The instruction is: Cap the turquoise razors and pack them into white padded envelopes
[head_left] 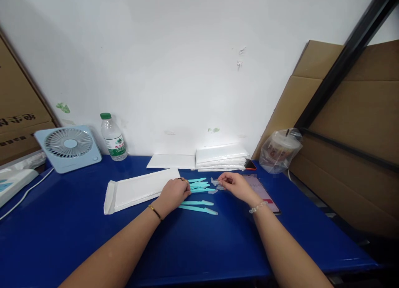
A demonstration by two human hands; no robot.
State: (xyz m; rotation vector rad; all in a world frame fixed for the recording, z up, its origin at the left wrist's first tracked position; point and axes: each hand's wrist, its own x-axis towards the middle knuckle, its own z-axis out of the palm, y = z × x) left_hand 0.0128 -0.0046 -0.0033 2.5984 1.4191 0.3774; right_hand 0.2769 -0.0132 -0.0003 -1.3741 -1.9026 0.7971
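Several turquoise eyebrow razors [199,186] lie in a loose bunch on the blue table. My left hand [175,193] is closed over their handle ends, with the fingers partly hidden. Small clear plastic caps [213,191] lie by the blade ends. At these caps my right hand [234,185] pinches one between thumb and fingertips. Closer to me, two more turquoise razors [199,209] lie apart from the bunch, their handle ends near my left wrist. A white padded envelope [134,190] lies flat, left of my left hand.
White envelopes [222,154] are stacked against the wall. A phone [264,196] lies under my right wrist; another device [250,165] shows beside the stack. A fan [69,148] and a water bottle [114,138] stand at left, a bagged drink cup [280,148] at right.
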